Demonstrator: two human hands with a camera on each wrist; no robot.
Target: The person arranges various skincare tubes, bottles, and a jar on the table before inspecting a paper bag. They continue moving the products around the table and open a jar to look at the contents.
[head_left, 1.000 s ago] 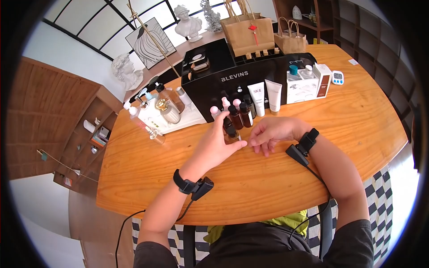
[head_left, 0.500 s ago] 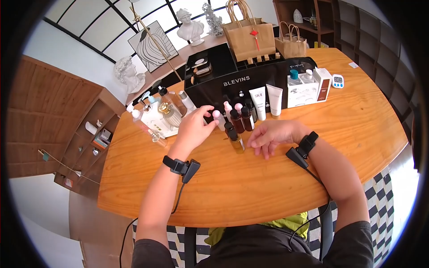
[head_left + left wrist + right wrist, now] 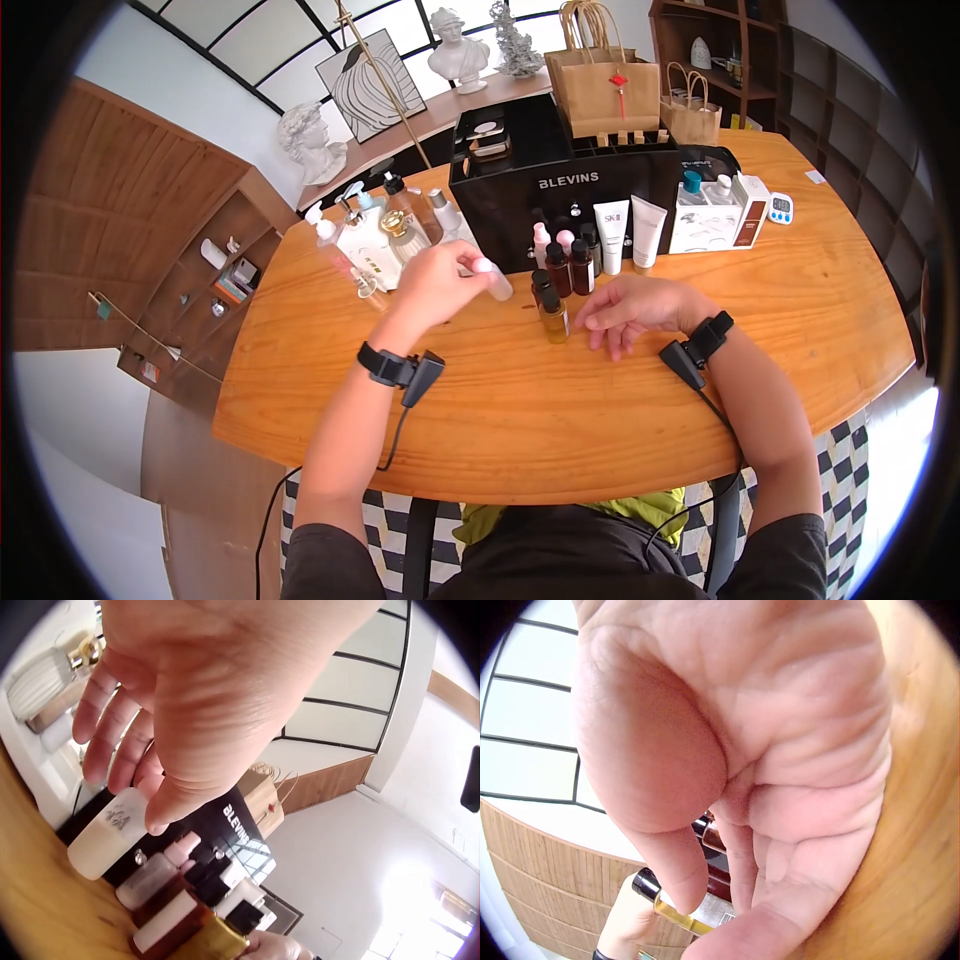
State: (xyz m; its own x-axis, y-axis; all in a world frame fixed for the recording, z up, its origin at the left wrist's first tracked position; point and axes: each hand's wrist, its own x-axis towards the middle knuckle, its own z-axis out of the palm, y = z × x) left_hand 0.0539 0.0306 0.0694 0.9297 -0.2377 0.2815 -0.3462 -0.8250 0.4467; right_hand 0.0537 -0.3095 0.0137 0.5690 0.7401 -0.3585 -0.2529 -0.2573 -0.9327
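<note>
My left hand [image 3: 437,285] pinches the pink round cap of a small frosted bottle [image 3: 107,834] between thumb and fingers. Pale liquid shows inside this bottle, which leans in the head view. To its right, a yellow oil bottle [image 3: 555,325] with a black cap stands at the front of a cluster of small bottles. Beside that oil bottle rests my right hand [image 3: 640,308], its fingers loosely bent and nothing held. Brown bottles [image 3: 582,272] with black caps and a pink-topped spray bottle [image 3: 154,877] stand close behind.
A black BLEVINS box [image 3: 545,210] stands behind the bottles, with two white tubes [image 3: 612,240] against its front. Pump bottles and a gold-capped bottle [image 3: 402,235] crowd a white tray at left. A white box [image 3: 700,228] and a timer [image 3: 781,208] stand at right.
My left hand has left the black-capped oil bottle, moved left and taken the pink-capped bottle by its cap. My right hand stays beside the oil bottle. The head view has shifted.
</note>
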